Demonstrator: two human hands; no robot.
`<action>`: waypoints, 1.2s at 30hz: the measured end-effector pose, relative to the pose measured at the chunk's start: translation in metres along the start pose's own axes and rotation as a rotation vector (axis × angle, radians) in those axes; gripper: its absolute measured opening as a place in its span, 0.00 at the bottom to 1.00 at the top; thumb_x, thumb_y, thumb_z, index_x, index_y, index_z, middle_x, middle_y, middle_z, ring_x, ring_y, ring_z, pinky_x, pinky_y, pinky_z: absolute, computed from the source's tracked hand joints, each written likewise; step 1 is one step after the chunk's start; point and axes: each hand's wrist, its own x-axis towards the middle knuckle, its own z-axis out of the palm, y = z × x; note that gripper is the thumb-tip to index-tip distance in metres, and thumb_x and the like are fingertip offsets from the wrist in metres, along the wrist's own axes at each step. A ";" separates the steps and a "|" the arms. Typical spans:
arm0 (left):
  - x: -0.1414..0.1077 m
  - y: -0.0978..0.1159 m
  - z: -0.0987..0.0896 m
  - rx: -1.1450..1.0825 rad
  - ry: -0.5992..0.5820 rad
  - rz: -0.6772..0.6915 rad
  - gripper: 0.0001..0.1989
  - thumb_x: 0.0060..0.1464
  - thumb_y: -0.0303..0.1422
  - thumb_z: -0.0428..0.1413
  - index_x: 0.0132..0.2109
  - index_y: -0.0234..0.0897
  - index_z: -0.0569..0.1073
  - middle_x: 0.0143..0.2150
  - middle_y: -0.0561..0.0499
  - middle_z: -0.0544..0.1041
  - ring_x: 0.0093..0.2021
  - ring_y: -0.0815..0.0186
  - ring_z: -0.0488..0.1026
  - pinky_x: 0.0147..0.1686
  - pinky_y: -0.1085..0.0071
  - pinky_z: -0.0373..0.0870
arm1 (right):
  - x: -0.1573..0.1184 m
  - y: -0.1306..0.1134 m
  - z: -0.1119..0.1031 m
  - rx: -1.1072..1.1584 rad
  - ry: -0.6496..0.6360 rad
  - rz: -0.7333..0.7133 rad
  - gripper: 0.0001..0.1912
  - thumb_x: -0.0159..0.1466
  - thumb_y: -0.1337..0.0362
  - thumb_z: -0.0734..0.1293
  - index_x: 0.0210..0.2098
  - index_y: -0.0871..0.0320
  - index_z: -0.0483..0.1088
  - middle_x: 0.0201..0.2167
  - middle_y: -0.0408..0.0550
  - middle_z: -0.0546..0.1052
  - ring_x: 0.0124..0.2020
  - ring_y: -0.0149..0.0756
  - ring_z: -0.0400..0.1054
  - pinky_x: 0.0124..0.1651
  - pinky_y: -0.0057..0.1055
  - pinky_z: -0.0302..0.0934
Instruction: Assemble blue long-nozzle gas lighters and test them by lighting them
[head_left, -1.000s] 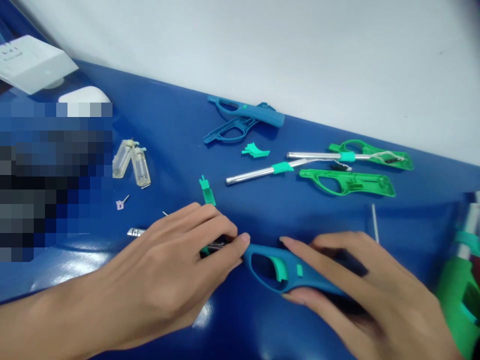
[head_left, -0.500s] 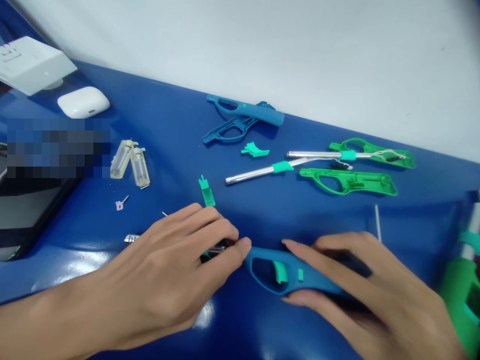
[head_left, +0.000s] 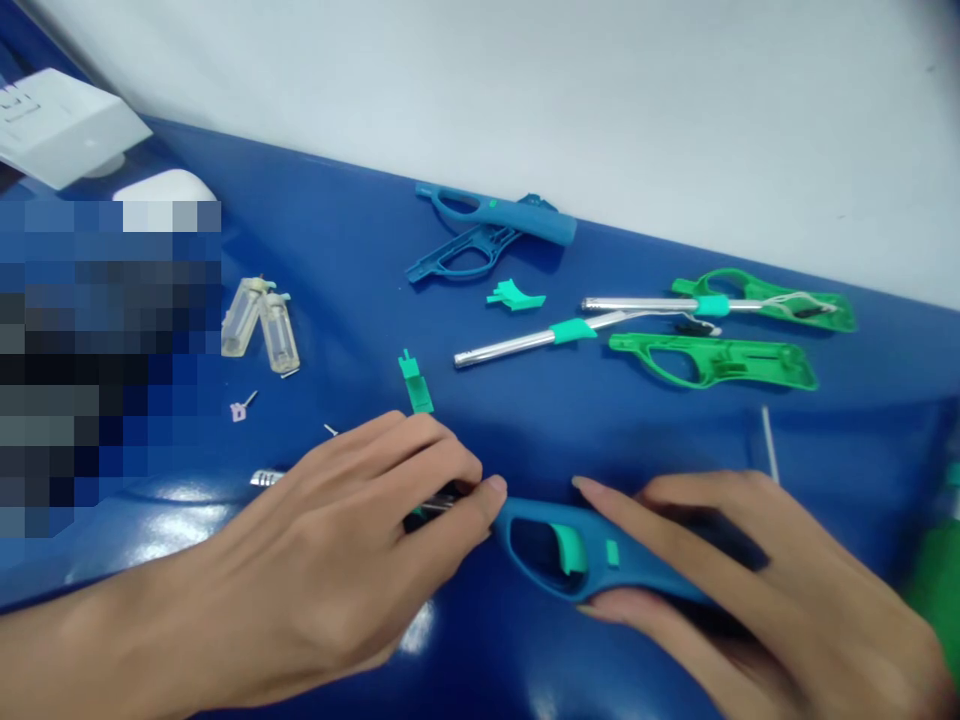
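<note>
Left hand (head_left: 367,545) is clasped about a metal tube (head_left: 438,503), thumb at the narrow end of the blue handle (head_left: 637,560); right hand (head_left: 795,580) grasps its wider body. The handle lies between them, long axis roughly left to right. Loose tubes (head_left: 506,347) lie beyond, short of the worktop's (head_left: 322,230) far edge.

Blue tabletop (head_left: 337,230): glossy
Far side: crossed blue shells (head_left: 517,217)
Right: green shell (head_left: 750,366), metal tube (head_left: 502,349)
Left: two translucent containers (head_left: 280,336)
</note>
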 end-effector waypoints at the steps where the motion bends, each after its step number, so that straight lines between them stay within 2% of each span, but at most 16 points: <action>1: 0.000 0.000 0.000 0.000 -0.006 -0.001 0.20 0.61 0.17 0.54 0.58 0.31 0.74 0.47 0.45 0.76 0.45 0.58 0.70 0.42 0.59 0.72 | 0.000 0.000 0.000 -0.004 0.001 0.004 0.22 0.71 0.52 0.67 0.63 0.45 0.68 0.47 0.45 0.71 0.43 0.35 0.71 0.47 0.34 0.64; 6: 0.000 -0.001 -0.001 -0.001 -0.016 0.003 0.18 0.63 0.20 0.55 0.58 0.30 0.73 0.47 0.45 0.76 0.46 0.58 0.70 0.42 0.59 0.72 | 0.000 0.000 0.000 -0.009 -0.005 0.000 0.21 0.72 0.52 0.66 0.63 0.46 0.68 0.47 0.45 0.71 0.42 0.34 0.71 0.45 0.33 0.64; 10: 0.000 -0.001 -0.002 0.014 -0.038 0.011 0.21 0.61 0.17 0.53 0.59 0.31 0.73 0.48 0.44 0.76 0.45 0.58 0.70 0.43 0.59 0.72 | -0.001 0.000 0.000 -0.014 0.010 0.009 0.21 0.72 0.53 0.65 0.63 0.46 0.68 0.47 0.45 0.72 0.43 0.35 0.72 0.46 0.33 0.66; 16: -0.002 0.000 -0.001 0.034 -0.055 0.006 0.24 0.59 0.16 0.52 0.61 0.33 0.72 0.48 0.44 0.76 0.45 0.57 0.71 0.44 0.56 0.73 | 0.000 -0.003 0.003 0.027 -0.050 0.068 0.21 0.73 0.50 0.62 0.62 0.47 0.68 0.50 0.48 0.69 0.46 0.35 0.74 0.43 0.29 0.71; 20: -0.002 -0.001 0.000 0.062 -0.057 0.014 0.24 0.58 0.17 0.52 0.61 0.33 0.71 0.48 0.43 0.76 0.45 0.56 0.71 0.44 0.55 0.74 | -0.001 -0.003 0.001 0.041 -0.046 0.086 0.20 0.73 0.52 0.62 0.61 0.47 0.68 0.50 0.48 0.69 0.45 0.35 0.75 0.42 0.27 0.73; 27: -0.003 -0.001 0.000 0.081 -0.071 0.009 0.25 0.59 0.19 0.52 0.62 0.35 0.71 0.49 0.43 0.76 0.46 0.55 0.71 0.49 0.53 0.75 | 0.000 0.000 0.000 -0.027 -0.019 0.053 0.23 0.71 0.57 0.66 0.64 0.43 0.68 0.49 0.46 0.72 0.43 0.38 0.75 0.44 0.30 0.72; 32: 0.002 0.000 -0.003 0.073 -0.048 0.024 0.18 0.64 0.22 0.50 0.57 0.35 0.74 0.44 0.44 0.77 0.42 0.56 0.73 0.41 0.57 0.75 | 0.013 -0.004 -0.004 -0.046 0.038 0.102 0.20 0.67 0.53 0.67 0.59 0.37 0.74 0.43 0.46 0.76 0.41 0.45 0.76 0.39 0.36 0.73; 36: 0.008 0.000 -0.005 0.084 -0.019 0.049 0.17 0.68 0.23 0.45 0.55 0.36 0.75 0.41 0.46 0.79 0.38 0.59 0.75 0.35 0.61 0.74 | 0.023 -0.008 -0.005 -0.061 0.061 0.127 0.19 0.67 0.52 0.67 0.56 0.38 0.76 0.42 0.47 0.76 0.40 0.46 0.76 0.37 0.36 0.72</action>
